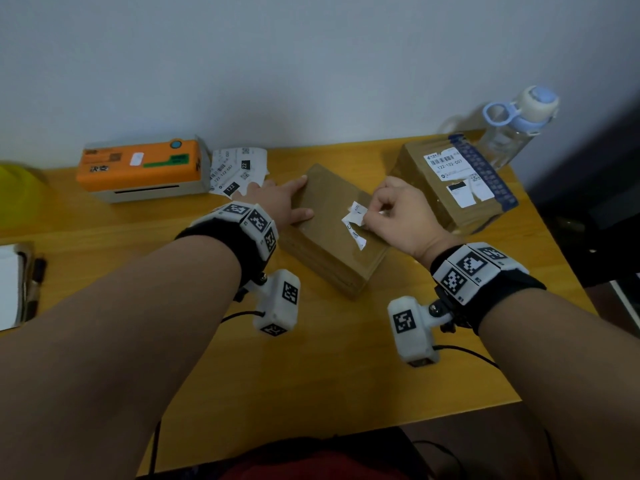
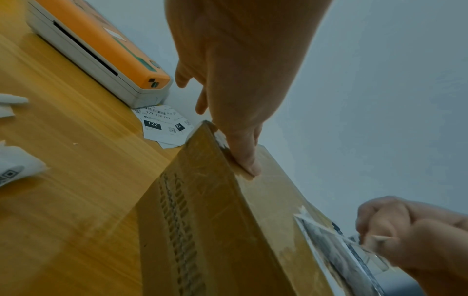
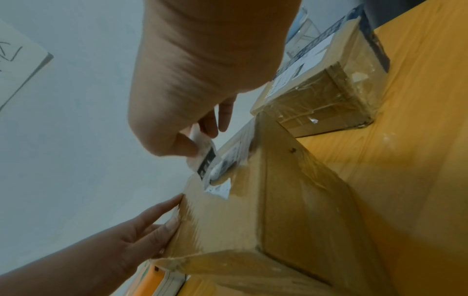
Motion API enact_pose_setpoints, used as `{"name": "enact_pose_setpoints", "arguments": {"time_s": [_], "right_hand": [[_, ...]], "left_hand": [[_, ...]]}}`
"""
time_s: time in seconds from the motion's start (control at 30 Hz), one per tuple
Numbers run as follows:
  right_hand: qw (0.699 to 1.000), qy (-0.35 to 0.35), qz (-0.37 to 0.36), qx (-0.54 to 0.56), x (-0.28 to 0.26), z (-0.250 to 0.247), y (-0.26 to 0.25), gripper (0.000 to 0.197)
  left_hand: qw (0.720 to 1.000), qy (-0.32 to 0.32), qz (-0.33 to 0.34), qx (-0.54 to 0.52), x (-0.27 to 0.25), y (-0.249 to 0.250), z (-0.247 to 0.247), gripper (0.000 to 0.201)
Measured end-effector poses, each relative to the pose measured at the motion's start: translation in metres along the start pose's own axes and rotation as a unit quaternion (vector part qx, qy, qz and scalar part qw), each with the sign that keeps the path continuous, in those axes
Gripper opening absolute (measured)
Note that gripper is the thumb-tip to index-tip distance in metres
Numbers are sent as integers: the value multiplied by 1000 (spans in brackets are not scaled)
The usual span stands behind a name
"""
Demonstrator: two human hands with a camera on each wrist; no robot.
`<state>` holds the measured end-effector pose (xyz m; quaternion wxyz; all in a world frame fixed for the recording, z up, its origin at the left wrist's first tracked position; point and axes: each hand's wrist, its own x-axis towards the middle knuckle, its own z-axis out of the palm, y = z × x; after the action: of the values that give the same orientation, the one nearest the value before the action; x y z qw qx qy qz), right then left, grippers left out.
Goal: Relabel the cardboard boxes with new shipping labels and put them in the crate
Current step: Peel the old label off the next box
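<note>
While left hand (image 1: 277,202) presses flat, fingers straight, on near box (image 1: 329,230) at table (image 1: 311,375) centre, right hand (image 1: 398,216) pinches torn old label (image 1: 355,223), half peeled. Second box (image 1: 453,181) at 2 o'clock keeps old label. New labels (image 1: 239,171) wait at 11 o'clock beside printer (image 1: 142,169). Crate not in view; nothing packed.
</note>
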<state>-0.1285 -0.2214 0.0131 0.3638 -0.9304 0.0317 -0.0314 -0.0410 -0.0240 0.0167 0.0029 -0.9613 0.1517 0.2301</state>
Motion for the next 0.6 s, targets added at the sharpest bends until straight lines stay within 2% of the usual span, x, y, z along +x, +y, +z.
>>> {"name": "enact_pose_setpoints", "arguments": {"time_s": [0.07, 0.13, 0.3, 0.5, 0.6], "right_hand": [[999, 41, 11, 31, -3, -6, 5, 25], [996, 76, 29, 48, -7, -15, 11, 20], [994, 92, 18, 62, -16, -19, 14, 8], [989, 119, -3, 89, -14, -10, 3, 17], [984, 154, -5, 86, -13, -13, 2, 20]], "left_hand": [[1000, 2, -2, -3, 2, 0, 0, 73], [1000, 6, 4, -9, 4, 0, 2, 73], [1000, 6, 7, -18, 9, -2, 6, 73], [1000, 12, -1, -3, 7, 1, 5, 73], [1000, 23, -8, -17, 2, 3, 5, 71]]}}
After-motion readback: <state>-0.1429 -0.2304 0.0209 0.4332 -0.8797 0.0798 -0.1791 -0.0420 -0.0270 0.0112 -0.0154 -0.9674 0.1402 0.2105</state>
